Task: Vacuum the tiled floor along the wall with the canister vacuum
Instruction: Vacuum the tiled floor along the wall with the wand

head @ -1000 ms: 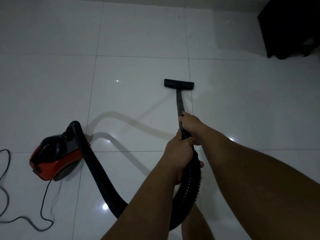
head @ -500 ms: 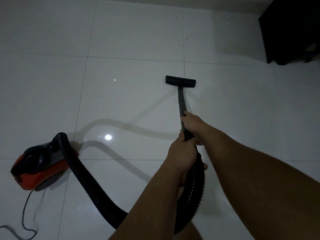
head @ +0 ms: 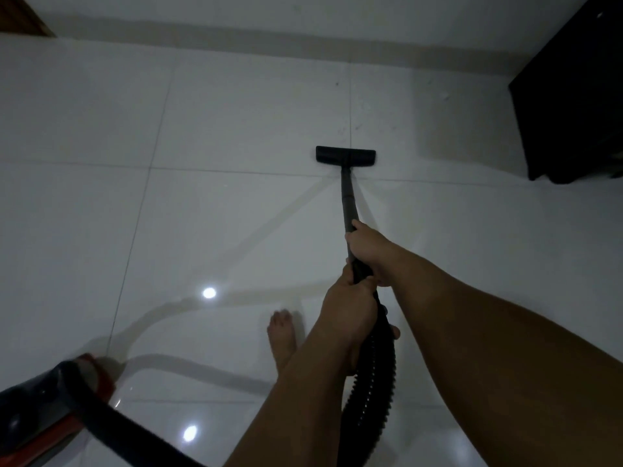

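A black floor nozzle (head: 345, 156) rests flat on the glossy white tiled floor (head: 219, 230), at the end of a dark wand (head: 347, 200). My right hand (head: 369, 246) grips the wand higher up. My left hand (head: 349, 310) holds it just below, where the ribbed black hose (head: 372, 392) begins. The hose loops down and left to the red and black canister vacuum (head: 43, 409), cut off at the bottom left corner. The wall's base (head: 269, 35) runs across the top, a tile and a half beyond the nozzle.
A dark piece of furniture (head: 573, 96) stands on the floor at the right, near the wall. My bare foot (head: 283, 338) is planted left of my left arm. A brown wooden edge (head: 20, 15) shows at the top left corner.
I have stepped forward: the nozzle pushed ahead across a tile joint toward the wall, which has come into view. The canister slid to the bottom left corner and my foot appeared.
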